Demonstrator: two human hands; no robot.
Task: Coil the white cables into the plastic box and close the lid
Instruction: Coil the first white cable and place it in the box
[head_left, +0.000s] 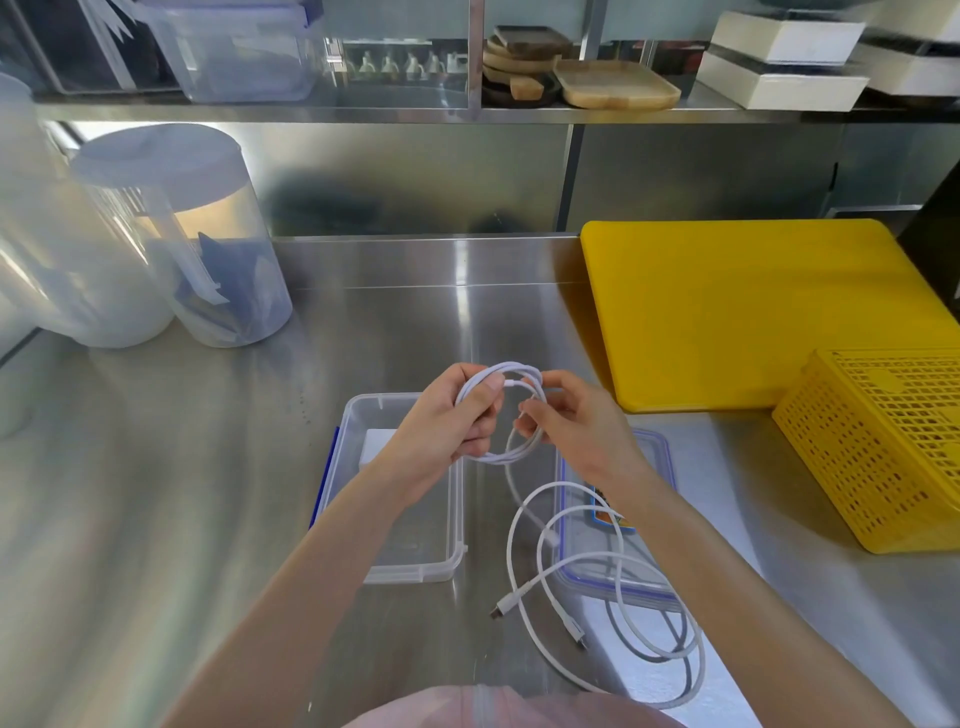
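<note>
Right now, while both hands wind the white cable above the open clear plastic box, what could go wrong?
1. The coiled white cable is held only by the left hand and right hand; if either loosens, the loops may spring open.
2. Its hanging tail runs down among the loose white cable loops on the steel counter and could tangle with them.
3. Those loops lie across the clear blue-rimmed lid, so lifting the lid may drag them off the edge.
</note>
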